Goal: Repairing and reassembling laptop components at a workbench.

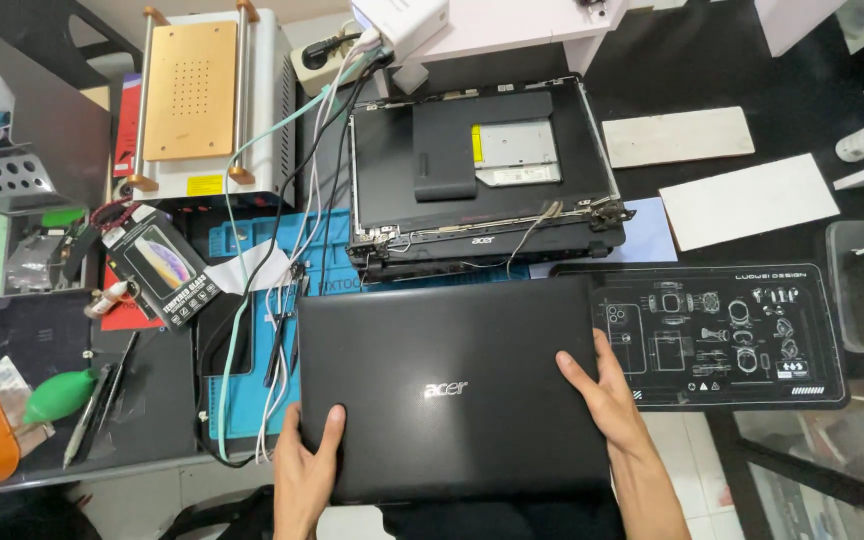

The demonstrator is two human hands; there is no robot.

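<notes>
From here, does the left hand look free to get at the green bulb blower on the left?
Probably yes, once it lets go: the left hand grips the black lid panel, and only low pens and tools lie between it and the green blower.

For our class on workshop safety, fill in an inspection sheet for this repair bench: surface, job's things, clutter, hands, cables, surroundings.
Surface: dark bench with a blue work mat and a black printed mat.
Job's things: closed black laptop lid held at the near edge; behind it an opened laptop base, hinges exposed.
Clutter: green air blower, black phone-glass box, two white slabs, heating plate machine.
Hands: left hand grips the lid's lower left corner; right hand rests on its right edge.
Cables: white and teal cable bundle crosses the blue mat.
Surroundings: white tiled floor below the bench.
</notes>
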